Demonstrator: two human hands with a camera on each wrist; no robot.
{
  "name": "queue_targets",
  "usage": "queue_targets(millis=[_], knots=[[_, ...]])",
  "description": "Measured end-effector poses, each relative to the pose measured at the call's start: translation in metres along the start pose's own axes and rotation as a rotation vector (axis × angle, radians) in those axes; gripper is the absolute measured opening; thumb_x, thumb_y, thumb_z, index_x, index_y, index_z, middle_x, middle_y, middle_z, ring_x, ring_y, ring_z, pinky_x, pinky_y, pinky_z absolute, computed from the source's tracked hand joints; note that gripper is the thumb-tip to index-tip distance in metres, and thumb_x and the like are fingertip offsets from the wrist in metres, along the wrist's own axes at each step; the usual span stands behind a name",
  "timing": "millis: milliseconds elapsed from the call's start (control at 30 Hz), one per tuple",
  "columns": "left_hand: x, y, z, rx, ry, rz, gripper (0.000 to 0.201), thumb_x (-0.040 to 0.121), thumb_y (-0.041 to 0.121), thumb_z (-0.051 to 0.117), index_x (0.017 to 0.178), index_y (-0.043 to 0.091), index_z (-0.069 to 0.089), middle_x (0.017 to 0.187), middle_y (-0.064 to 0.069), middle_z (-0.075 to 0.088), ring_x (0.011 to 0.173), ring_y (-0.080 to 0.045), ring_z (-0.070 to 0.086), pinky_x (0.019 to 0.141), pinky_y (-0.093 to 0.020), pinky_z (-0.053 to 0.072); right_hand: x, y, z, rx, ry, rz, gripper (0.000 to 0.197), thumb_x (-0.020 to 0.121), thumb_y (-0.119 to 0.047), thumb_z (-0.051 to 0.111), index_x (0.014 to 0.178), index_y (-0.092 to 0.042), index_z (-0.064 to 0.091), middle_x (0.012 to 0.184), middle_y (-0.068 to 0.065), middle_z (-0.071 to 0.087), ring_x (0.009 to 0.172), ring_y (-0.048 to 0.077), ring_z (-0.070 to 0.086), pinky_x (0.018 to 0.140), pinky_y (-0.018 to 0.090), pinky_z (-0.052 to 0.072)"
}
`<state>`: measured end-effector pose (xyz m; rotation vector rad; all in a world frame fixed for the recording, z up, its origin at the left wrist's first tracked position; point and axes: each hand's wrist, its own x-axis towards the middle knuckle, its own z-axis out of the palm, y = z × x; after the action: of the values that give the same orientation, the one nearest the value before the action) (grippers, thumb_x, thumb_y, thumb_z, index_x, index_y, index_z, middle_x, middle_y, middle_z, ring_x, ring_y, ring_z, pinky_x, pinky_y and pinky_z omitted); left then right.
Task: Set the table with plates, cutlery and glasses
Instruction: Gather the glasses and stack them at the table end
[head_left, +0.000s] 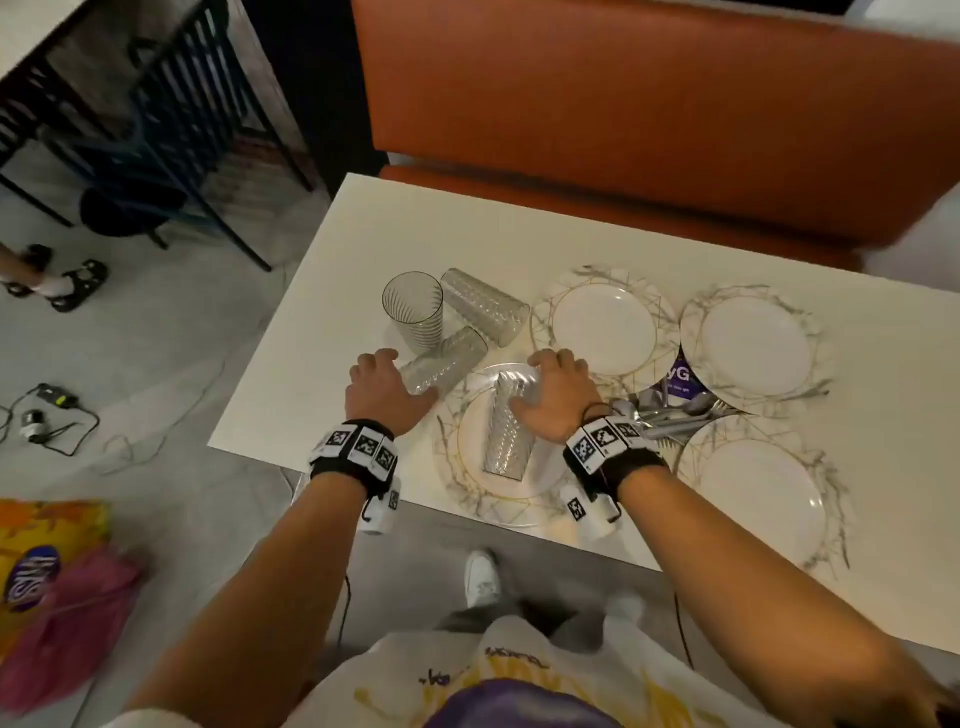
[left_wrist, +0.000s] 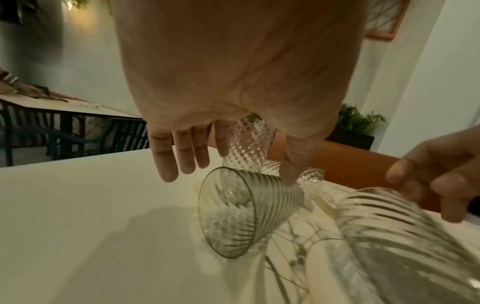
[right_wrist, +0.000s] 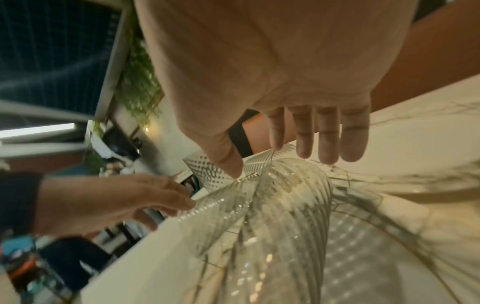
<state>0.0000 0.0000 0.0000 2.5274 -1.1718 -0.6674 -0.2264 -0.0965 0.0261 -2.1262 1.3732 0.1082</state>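
**Two fallen glasses, one under each hand**

Each hand hovers over its own toppled glass. The left hand (head_left: 387, 387) is over the dimpled glass (head_left: 441, 361) that lies on its side on the tabletop (head_left: 322, 291). That glass's long axis runs diagonally, with one end just under the palm and the other pointing away toward the upright ribbed glass (head_left: 413, 312). The left grip is spread, fingers straight and loose; in the left wrist view the thumb tip seems to touch the glass, though nothing is clasped.

The right hand (head_left: 553, 395) is over the second lying glass (head_left: 506, 434), which rests across the near plate (head_left: 467, 499). Its long axis runs toward the person, so the fingers sit over its far end and the near end lies below the wrist. The right grip is also spread, with fingers extended above the glass, and I cannot tell whether they touch it.

A third glass (head_left: 485, 306) lies further off, nearer the left hand. The cutlery (head_left: 670, 413) is heaped between the plates, just right of the right wrist.

Judging from this, each hand must close across its glass's width, then tip it upright.
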Motion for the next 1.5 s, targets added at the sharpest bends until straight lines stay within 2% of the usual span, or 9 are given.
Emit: queue_targets(millis=[200,367,633,800,900,1033,1167,1333,1500], knots=[[0.025,-0.001,0.006,0.167,-0.187,-0.068,0.101,0.076,0.067,0.077,0.150,0.011,0.039,0.149,-0.014,0.046,0.138,-0.035,0.044,0.111,-0.051,0.041,0.040,-0.007,0.021,-0.174,-0.079,0.171,0.099,0.078,-0.076,0.053,0.151,-0.013,0.027,0.153,0.014,0.029,0.138,0.038,0.031,0.110,0.052,0.037],[0.024,-0.008,0.014,0.043,-0.180,-0.067,0.089,0.068,0.057,0.086,0.136,0.011,0.052,0.133,-0.012,0.054,0.126,-0.034,0.054,0.104,-0.052,0.049,0.052,-0.006,0.038,-0.061,-0.120,0.256,0.106,0.078,-0.074,0.061,0.153,-0.011,0.020,0.157,0.016,0.023,0.142,0.043,0.028,0.110,0.054,0.038],[-0.016,0.001,-0.014,-0.090,-0.027,-0.068,0.087,0.074,0.053,0.086,0.141,0.010,0.052,0.133,-0.008,0.052,0.118,-0.028,0.059,0.099,-0.047,0.052,0.041,-0.007,0.031,0.145,-0.027,0.256,0.106,0.072,-0.068,0.070,0.149,-0.009,0.026,0.144,0.019,0.041,0.130,0.039,0.046,0.104,0.049,0.046],[-0.051,0.037,-0.027,-0.138,0.128,0.086,0.087,0.072,0.053,0.087,0.140,0.012,0.051,0.131,-0.006,0.052,0.114,-0.025,0.059,0.090,-0.044,0.055,0.003,0.013,-0.008,0.264,0.113,0.141,0.094,0.073,-0.063,0.072,0.143,-0.010,0.038,0.135,0.011,0.048,0.124,0.030,0.046,0.102,0.040,0.045],[-0.064,0.082,-0.024,-0.202,0.150,0.176,0.089,0.071,0.049,0.089,0.141,0.014,0.048,0.133,-0.003,0.050,0.115,-0.020,0.057,0.090,-0.040,0.053,-0.025,0.037,-0.037,0.279,0.237,0.062,0.086,0.075,-0.054,0.076,0.142,-0.013,0.041,0.133,0.009,0.044,0.123,0.027,0.041,0.103,0.038,0.041],[-0.071,0.161,0.000,-0.287,0.082,0.296,0.094,0.071,0.041,0.092,0.145,0.010,0.042,0.136,-0.006,0.047,0.114,-0.020,0.057,0.096,-0.037,0.053,-0.054,0.092,-0.081,0.247,0.370,0.019,0.080,0.071,-0.045,0.078,0.137,-0.018,0.043,0.129,0.008,0.043,0.119,0.028,0.041,0.100,0.046,0.044],[-0.078,0.254,0.045,-0.265,-0.007,0.408,0.095,0.072,0.043,0.091,0.147,0.011,0.042,0.136,-0.004,0.046,0.114,-0.020,0.057,0.097,-0.037,0.053,-0.081,0.171,-0.131,0.247,0.456,0.087,0.080,0.071,-0.039,0.078,0.138,-0.020,0.041,0.133,0.009,0.041,0.122,0.028,0.038,0.098,0.040,0.043],[-0.097,0.377,0.117,-0.220,-0.128,0.550,0.091,0.072,0.043,0.090,0.146,0.016,0.043,0.138,-0.005,0.043,0.117,-0.023,0.057,0.099,-0.045,0.054,-0.108,0.290,-0.183,0.184,0.532,0.197,0.079,0.069,-0.042,0.078,0.136,-0.020,0.043,0.128,0.010,0.045,0.115,0.030,0.043,0.095,0.045,0.046],[-0.115,0.486,0.194,-0.168,-0.244,0.627,0.091,0.073,0.041,0.091,0.146,0.014,0.042,0.141,-0.007,0.044,0.121,-0.025,0.056,0.101,-0.043,0.053,-0.127,0.408,-0.221,0.154,0.529,0.345,0.080,0.070,-0.043,0.078,0.138,-0.022,0.041,0.129,0.010,0.043,0.113,0.033,0.044,0.092,0.046,0.048]])
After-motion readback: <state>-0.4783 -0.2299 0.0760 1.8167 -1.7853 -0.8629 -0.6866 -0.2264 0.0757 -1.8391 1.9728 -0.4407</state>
